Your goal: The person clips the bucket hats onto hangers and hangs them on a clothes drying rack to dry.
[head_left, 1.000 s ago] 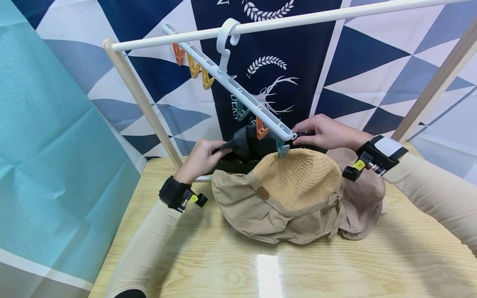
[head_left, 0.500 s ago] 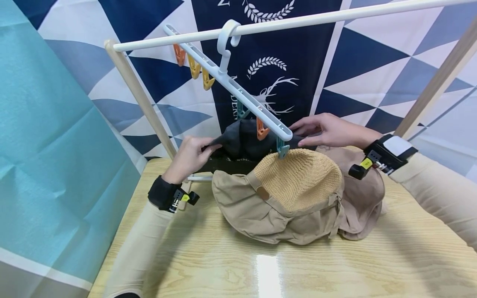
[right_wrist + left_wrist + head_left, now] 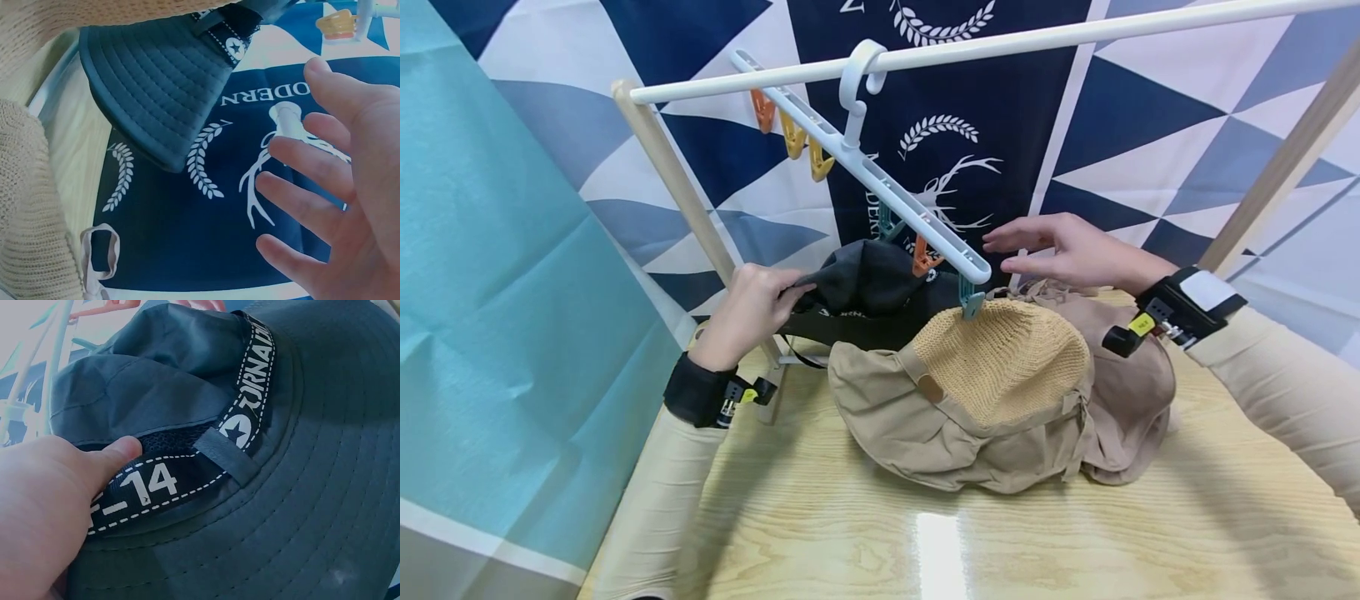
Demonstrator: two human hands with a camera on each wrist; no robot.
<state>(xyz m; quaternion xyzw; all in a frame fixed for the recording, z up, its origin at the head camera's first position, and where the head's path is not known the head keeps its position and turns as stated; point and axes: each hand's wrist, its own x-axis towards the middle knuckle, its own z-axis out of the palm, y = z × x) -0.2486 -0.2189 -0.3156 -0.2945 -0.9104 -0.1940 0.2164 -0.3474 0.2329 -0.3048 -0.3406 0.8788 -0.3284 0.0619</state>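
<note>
A dark bucket hat (image 3: 868, 279) with a lettered band hangs low behind the hanger. My left hand (image 3: 748, 312) pinches its crown by the band; the thumb (image 3: 122, 450) lies over the band edge in the left wrist view. My right hand (image 3: 1067, 250) is apart from the hat, fingers spread and holding nothing, as the right wrist view also shows. In front, a straw-crowned beige hat (image 3: 1000, 358) sits beneath a teal clip (image 3: 970, 300) on the near end of the pale blue hanger (image 3: 880, 179). An orange clip (image 3: 925, 257) overlaps the dark hat's right side.
The hanger hooks over a white rail (image 3: 1037, 37) on a wooden-post frame (image 3: 681, 179). Yellow clips (image 3: 820, 160) hang at its far half. A pinkish-tan hat (image 3: 1131, 400) lies right of the straw one on the wooden table (image 3: 820, 517). Patterned cloth (image 3: 1120, 150) backs the frame.
My right hand has let go of the dark hat and lifted slightly, its fingers spreading. My left hand has moved left, drawing the hat along with it.
</note>
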